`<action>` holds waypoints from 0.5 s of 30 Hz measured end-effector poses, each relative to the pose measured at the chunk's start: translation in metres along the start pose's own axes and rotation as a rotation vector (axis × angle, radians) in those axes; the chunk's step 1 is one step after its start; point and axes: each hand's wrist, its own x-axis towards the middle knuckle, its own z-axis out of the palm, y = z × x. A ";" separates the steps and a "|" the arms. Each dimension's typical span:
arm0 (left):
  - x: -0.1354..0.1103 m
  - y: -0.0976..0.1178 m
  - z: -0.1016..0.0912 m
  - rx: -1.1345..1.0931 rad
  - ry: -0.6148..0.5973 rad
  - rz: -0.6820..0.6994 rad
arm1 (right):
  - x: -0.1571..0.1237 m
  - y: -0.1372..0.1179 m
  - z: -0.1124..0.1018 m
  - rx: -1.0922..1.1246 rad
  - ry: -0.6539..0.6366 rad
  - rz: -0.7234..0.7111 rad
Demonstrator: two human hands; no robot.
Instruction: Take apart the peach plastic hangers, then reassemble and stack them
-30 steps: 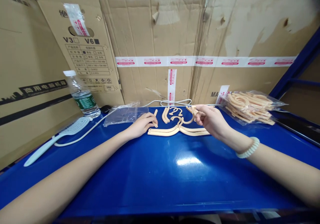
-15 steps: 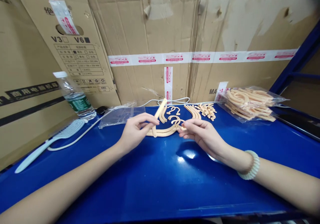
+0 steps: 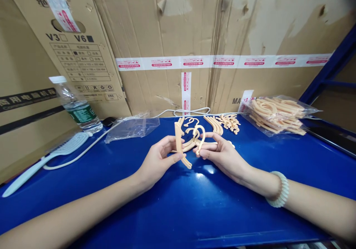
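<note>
Between the thumb and fingers of my left hand (image 3: 160, 158) is a curved beige hanger arm (image 3: 178, 142), held nearly upright above the table. My right hand (image 3: 222, 152) pinches a beige hanger hook (image 3: 202, 134) by its lower end, its curve pointing up. The two pieces are close together but apart. Behind them, partly hidden by my hands, lies a beige hanger (image 3: 191, 145) on the blue table. Farther back are loose hanger arms (image 3: 213, 124), more hooks (image 3: 191, 121), and a pile of small hooks (image 3: 230, 123).
Bagged hanger parts (image 3: 275, 113) lie at the back right. An empty clear bag (image 3: 132, 127), a water bottle (image 3: 79, 108) and a pale blue hairbrush (image 3: 63, 147) are on the left. A white cable (image 3: 97, 150) crosses the blue table (image 3: 178, 212). Cardboard boxes (image 3: 172, 30) stand behind.
My left hand has turned the hanger arm so its lower end points toward me. My right hand has raised the hook upright into clear view. The view has shifted slightly.
</note>
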 end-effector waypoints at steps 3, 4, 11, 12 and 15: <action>-0.001 -0.001 0.000 0.027 0.013 0.009 | 0.000 0.000 -0.001 -0.009 -0.030 0.023; -0.001 -0.001 0.000 0.033 0.019 0.027 | 0.001 0.000 -0.001 -0.024 -0.039 0.023; -0.003 0.000 0.000 0.103 0.050 0.087 | 0.001 -0.004 -0.001 -0.032 -0.109 0.054; -0.003 0.001 0.000 0.109 0.055 0.088 | 0.002 -0.004 -0.002 -0.025 -0.121 0.064; -0.004 0.001 0.000 0.142 0.064 0.086 | 0.002 -0.006 -0.002 -0.023 -0.153 0.094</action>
